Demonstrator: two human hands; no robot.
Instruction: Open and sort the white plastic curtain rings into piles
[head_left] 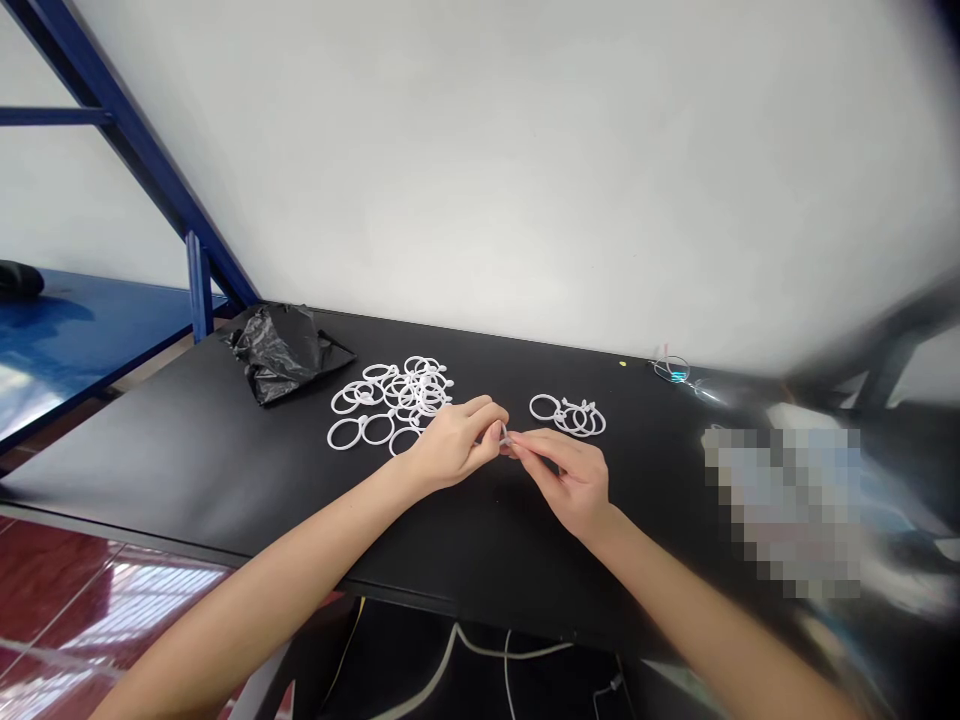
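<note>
Over the middle of the black table (247, 470), my left hand (457, 440) pinches a white plastic curtain ring (504, 434), mostly hidden behind the fingers. The thumb and forefinger of my right hand (571, 475) close on the right side of the same ring, so the fingertips of both hands almost meet. A loose pile of several white rings (377, 428), each with a small knob or eyelet, lies beyond and left of my left hand. Behind my right hand rests a smaller cluster of rings (545, 407), some overlapping.
A crumpled black plastic bag (281, 355) lies at the back left. Toward the right are a thin coiled cable (671, 371) and a blurred, pixelated package (787, 510). The white wall (480, 180) borders the table's back edge; blue metal framing (142, 160) stands left. Cables (435, 680) hang below.
</note>
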